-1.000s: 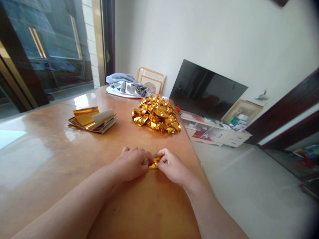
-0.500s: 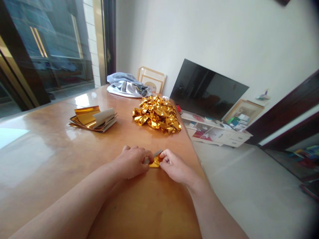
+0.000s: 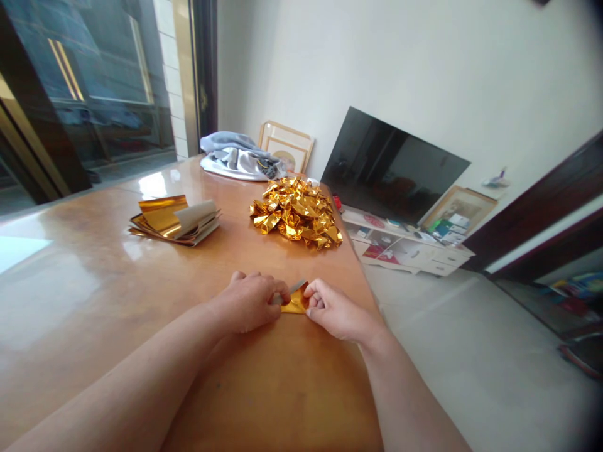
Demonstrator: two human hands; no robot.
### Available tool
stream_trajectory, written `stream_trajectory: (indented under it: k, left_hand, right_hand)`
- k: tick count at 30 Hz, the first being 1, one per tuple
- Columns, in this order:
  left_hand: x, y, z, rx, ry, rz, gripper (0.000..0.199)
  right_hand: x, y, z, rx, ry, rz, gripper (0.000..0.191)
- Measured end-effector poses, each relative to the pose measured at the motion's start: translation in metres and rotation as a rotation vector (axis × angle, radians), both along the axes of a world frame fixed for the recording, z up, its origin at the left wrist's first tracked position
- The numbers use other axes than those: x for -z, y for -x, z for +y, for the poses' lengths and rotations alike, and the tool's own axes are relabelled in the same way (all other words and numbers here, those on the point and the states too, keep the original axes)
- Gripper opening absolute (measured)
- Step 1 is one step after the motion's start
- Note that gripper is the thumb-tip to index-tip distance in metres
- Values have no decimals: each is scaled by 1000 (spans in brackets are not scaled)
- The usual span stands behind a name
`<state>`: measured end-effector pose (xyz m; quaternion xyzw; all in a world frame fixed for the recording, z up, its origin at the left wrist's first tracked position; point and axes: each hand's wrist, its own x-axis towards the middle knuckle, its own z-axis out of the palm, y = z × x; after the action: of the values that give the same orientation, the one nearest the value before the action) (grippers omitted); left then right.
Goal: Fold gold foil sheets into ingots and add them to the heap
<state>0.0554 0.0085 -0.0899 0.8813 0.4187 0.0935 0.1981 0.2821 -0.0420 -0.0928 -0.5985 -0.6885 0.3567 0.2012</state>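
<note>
Between my hands, on the tabletop, lies a small sheet of gold foil paper (image 3: 294,304), partly folded, its greyish back showing along a raised edge. My left hand (image 3: 254,301) rests on the table with thumb and fingers closed on the sheet's left end. At the other end, my right hand (image 3: 330,309) pinches the paper between curled fingers and thumb. Beyond them sits a heap of folded gold foil pieces (image 3: 296,213). To its left is a loose stack of gold foil sheets (image 3: 174,221), the top ones curling upward.
The glossy wooden table (image 3: 264,389) has its right edge close beside my right forearm. Bundled light-blue and silver cloth (image 3: 235,157) lies at the far end. Past the table stand a television (image 3: 393,166) and a white low cabinet (image 3: 414,254).
My right hand has shifted slightly right, and more of the gold paper shows between my hands. My left hand keeps its grip. The whole view has tilted a little.
</note>
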Motion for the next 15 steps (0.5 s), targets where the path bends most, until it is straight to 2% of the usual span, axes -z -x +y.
stream_trajectory:
  k: [4, 8, 15]
  left_hand:
    - [1, 0, 1, 7, 2, -9, 28]
    - [-1, 1, 2, 12, 6, -15, 27]
    - [-4, 1, 2, 33, 39, -17, 28]
  right_hand:
    - [3, 1, 1, 41, 24, 7, 15]
    - [4, 5, 2, 72, -21, -64, 15]
    - [-2, 15, 2, 95, -23, -199, 19]
